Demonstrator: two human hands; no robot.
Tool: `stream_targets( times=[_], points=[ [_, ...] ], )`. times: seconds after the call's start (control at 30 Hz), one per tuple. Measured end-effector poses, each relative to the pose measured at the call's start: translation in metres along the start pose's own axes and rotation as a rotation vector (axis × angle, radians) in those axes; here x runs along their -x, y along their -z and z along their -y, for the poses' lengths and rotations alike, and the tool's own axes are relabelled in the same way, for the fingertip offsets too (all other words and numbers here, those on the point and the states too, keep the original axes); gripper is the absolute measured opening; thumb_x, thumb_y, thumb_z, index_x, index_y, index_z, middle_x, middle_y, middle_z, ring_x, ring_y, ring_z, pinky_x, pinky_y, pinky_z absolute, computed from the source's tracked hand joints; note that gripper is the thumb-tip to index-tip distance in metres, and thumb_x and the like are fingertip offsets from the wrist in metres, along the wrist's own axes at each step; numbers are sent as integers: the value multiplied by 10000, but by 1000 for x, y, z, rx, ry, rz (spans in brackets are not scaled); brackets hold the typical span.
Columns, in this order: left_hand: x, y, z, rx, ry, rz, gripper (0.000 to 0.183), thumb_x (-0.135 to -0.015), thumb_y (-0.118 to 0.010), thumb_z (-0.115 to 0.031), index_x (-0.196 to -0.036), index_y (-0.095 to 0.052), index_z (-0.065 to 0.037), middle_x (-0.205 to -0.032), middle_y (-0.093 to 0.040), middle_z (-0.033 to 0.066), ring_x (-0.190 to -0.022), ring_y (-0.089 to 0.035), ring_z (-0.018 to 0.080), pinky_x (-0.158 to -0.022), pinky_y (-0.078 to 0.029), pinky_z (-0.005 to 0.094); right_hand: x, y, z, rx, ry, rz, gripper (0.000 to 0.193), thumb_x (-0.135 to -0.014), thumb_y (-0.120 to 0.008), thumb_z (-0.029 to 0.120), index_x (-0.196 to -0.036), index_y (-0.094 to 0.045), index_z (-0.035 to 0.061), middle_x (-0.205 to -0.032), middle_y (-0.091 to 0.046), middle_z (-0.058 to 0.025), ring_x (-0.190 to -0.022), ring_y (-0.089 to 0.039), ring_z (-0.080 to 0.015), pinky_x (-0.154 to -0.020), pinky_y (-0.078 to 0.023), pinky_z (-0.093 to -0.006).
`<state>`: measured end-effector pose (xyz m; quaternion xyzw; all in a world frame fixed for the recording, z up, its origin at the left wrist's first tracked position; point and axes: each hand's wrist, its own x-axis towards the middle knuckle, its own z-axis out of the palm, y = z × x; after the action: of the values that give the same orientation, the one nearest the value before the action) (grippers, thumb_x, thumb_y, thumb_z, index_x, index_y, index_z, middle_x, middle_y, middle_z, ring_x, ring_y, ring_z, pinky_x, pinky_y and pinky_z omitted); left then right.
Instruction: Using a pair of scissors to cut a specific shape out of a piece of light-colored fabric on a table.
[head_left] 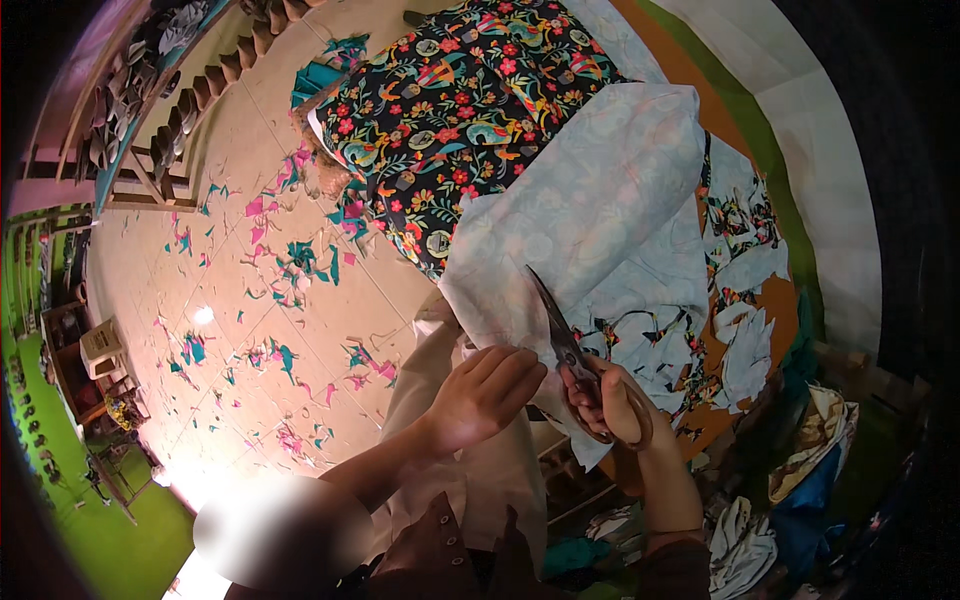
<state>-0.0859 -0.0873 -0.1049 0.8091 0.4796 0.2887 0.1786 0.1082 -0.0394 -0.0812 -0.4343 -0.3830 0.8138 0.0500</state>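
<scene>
My right hand grips a large pair of scissors by its dark handles. The blades point up and away over the pale back of a cloth and look closed together. My left hand is closed, knuckles up, at the near edge of this cloth, left of the scissors. Its fingertips are hidden, so what they hold cannot be made out. Beyond, a black cloth with a colourful flower and animal print lies spread out. Cut pieces of the printed cloth are heaped right of the scissors.
An orange-brown table surface shows under the scraps. Teal and pink snippets litter the tiled floor at left. A wooden rack with shoe forms stands far left, a white stool below it. Crumpled fabrics lie low at right.
</scene>
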Motion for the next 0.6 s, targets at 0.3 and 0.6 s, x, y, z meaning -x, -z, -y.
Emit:
stream_targets(
  times=[0.3,0.6],
  points=[
    [7,-2,-2,12,-25,-2,344,-563,-568,-85,-898,-545,-14,-900,-493,87,-792,-511,203,-649,-435,290,-15,9,15,70,29,97,740,-609,-305,772,-822,-414,72,-646,-350,41,-493,-298,-29,-412,-262,-155],
    [9,-2,-7,29,-54,20,306,-592,-567,-82,-890,-543,-16,-880,-491,85,-781,-509,204,-636,-432,287,-17,15,25,129,30,196,731,-647,-297,739,-897,-431,65,-638,-359,49,-542,-315,-25,-429,-270,-152]
  ],
)
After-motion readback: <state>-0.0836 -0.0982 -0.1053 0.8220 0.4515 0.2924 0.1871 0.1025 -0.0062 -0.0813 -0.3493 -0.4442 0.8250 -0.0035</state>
